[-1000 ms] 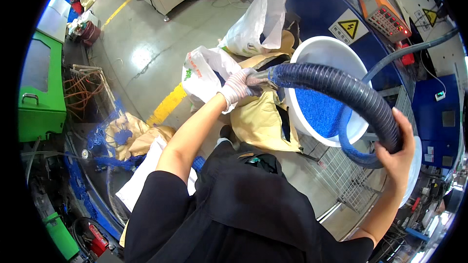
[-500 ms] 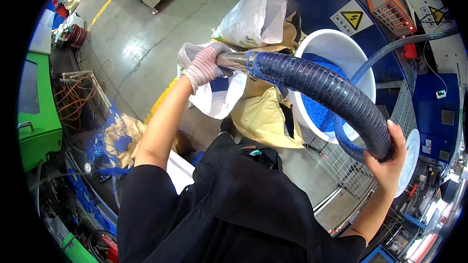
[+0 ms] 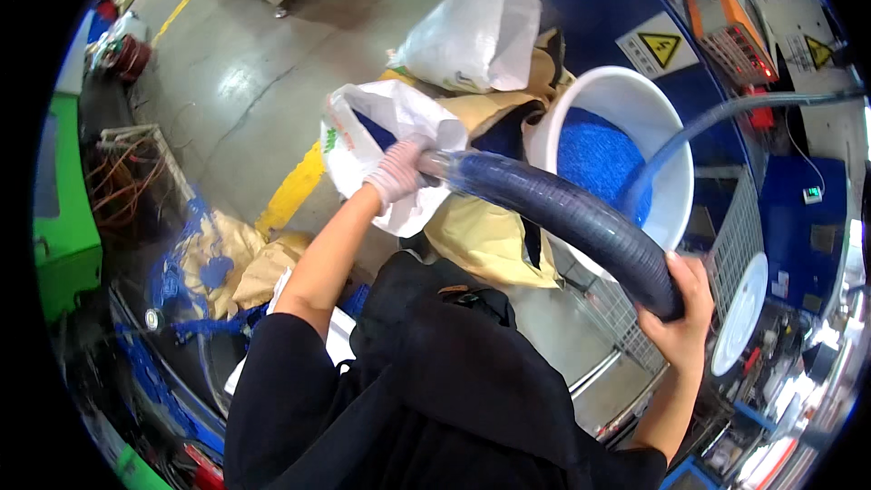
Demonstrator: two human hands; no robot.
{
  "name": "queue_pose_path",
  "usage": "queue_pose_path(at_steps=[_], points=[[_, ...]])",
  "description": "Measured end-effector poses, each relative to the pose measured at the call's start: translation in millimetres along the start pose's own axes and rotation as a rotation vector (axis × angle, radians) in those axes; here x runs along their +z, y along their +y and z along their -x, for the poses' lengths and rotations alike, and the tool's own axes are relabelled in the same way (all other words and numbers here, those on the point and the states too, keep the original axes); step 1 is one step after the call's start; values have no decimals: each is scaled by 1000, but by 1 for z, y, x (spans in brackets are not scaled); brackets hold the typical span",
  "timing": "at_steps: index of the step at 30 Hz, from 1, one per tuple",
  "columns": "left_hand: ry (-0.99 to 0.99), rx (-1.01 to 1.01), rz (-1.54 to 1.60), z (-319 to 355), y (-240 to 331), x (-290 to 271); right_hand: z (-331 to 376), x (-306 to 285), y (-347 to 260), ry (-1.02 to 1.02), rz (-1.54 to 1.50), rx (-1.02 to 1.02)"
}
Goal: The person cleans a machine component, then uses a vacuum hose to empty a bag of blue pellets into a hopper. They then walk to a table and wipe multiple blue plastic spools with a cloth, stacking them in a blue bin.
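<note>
hose [image 3: 562, 209] tip swung left to white bag [image 3: 386, 132] | axis runs left-right | both hands gripping hose: L [image 3: 396, 172], R [image 3: 682, 308]

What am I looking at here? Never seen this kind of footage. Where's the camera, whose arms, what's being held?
There is no machine: a person works with two bare arms, filmed by a fisheye camera on their head looking down, so straight edges bend near the rim. The dark shape at the bottom is their own clothing. The left hand, in a light glove, grips the metal end of a thick dark blue ribbed hose at the mouth of an open white sack. The right hand, bare, holds the hose further along its curve. Beside it stands a white bucket filled with blue granules, and tan bags lie on the concrete floor.
</note>
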State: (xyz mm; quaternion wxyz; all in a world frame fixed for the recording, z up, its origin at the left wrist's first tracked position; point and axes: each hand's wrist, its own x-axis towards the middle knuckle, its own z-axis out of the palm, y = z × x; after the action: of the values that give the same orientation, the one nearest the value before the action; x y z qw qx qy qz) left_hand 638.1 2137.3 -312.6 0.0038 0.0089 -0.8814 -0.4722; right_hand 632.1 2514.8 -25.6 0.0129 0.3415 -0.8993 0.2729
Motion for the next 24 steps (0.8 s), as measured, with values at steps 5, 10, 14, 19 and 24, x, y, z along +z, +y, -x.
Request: queue_pose_path(at_steps=[5, 10, 14, 19, 24], points=[[89, -90, 59, 2, -66, -3, -43, 46, -5, -208, -89, 26], [72, -370, 417, -7, -133, 35, -23, 103, 48, -375, 12, 64], [-31, 182, -273, -23, -31, 2, -25, 99, 46, -347, 50, 108], [-58, 139, 174, -3, -15, -10, -53, 103, 26, -361, 64, 102], [48, 113, 58, -14, -15, -12, -70, 122, 36, -398, 50, 155]])
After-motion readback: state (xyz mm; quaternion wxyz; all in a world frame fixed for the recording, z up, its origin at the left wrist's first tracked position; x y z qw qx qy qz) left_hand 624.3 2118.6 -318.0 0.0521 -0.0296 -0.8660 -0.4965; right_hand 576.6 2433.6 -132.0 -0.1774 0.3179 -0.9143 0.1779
